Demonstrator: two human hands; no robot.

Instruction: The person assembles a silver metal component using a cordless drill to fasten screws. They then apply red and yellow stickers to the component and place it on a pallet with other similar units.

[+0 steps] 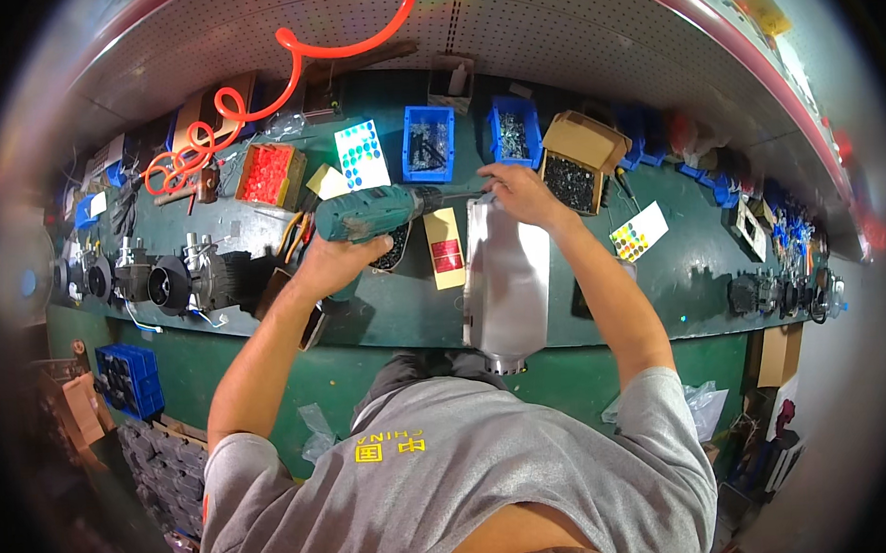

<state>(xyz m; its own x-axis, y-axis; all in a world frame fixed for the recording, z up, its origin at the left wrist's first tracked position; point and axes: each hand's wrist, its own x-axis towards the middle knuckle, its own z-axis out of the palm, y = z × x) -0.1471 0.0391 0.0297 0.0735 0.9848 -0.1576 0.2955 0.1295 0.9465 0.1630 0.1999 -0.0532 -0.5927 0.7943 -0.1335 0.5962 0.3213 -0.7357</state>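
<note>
My left hand point(334, 268) is wrapped round the grip of a teal cordless drill point(362, 214). The drill lies level, its chuck and long bit pointing right. A silvery sheet-metal housing point(509, 283) lies lengthwise on the bench, its near end with a round collar overhanging the front edge by my body. At the housing's far end is my right hand point(525, 194), with thumb and fingers pinched together beside the tip of the bit. What those fingers hold is too small to make out. Under the drill sits a container of dark small parts point(392, 251), partly hidden.
Blue bins point(426, 112) of screws, a cardboard box point(570, 182) of black parts and a box of red pieces point(268, 174) line the back of the green bench point(655, 300). Motor-like units point(197, 274) stand at left. An orange coiled hose point(296, 49) hangs above.
</note>
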